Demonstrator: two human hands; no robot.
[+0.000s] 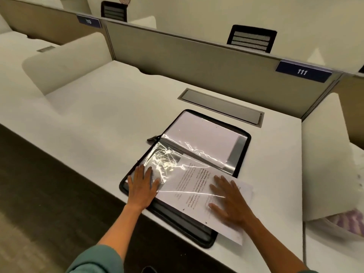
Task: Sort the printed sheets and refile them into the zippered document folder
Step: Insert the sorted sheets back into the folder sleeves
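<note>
Both hands lie flat with fingers spread: the left hand (142, 186) on the open folder (243, 154), the right hand (229, 201) at its three o'clock, on the sheets (189, 196).

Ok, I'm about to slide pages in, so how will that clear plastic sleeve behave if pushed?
The clear plastic sleeve looks crinkled and glossy, so probably floppy and slippery. The left hand presses it flat, suggesting it would buckle or lift unheld. The printed sheet may slide easily.
</note>
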